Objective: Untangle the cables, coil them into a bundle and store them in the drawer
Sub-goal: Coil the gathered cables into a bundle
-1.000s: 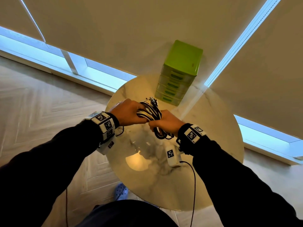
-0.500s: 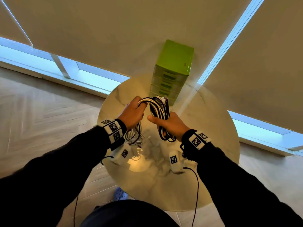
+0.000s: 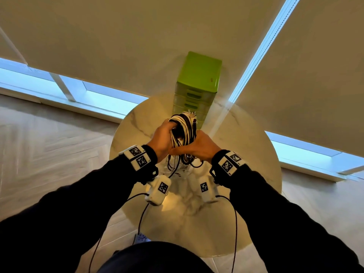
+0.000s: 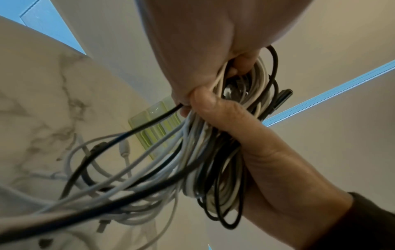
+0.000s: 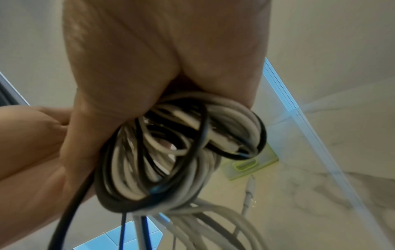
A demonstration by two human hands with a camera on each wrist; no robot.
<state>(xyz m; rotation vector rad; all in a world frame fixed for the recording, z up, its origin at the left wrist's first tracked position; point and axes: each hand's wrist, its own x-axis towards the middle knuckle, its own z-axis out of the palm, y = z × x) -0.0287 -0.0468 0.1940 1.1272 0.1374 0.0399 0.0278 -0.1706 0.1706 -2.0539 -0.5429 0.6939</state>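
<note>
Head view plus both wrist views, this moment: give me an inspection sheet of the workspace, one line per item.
Surface: round marble table, glossy, lamp glare near the front.
Job's things: bundle of black and white cables, partly coiled, held above the table; green drawer unit at the far edge, all drawers look closed.
Clutter: nothing seen.
Hands: left hand grips the coil from the left; right hand grips it from the right.
Cables: loose loops and plug ends hang below the hands down to the tabletop; not yet fully coiled.
Surroundings: drawn beige blinds, strips of window below them, herringbone wood floor.
</note>
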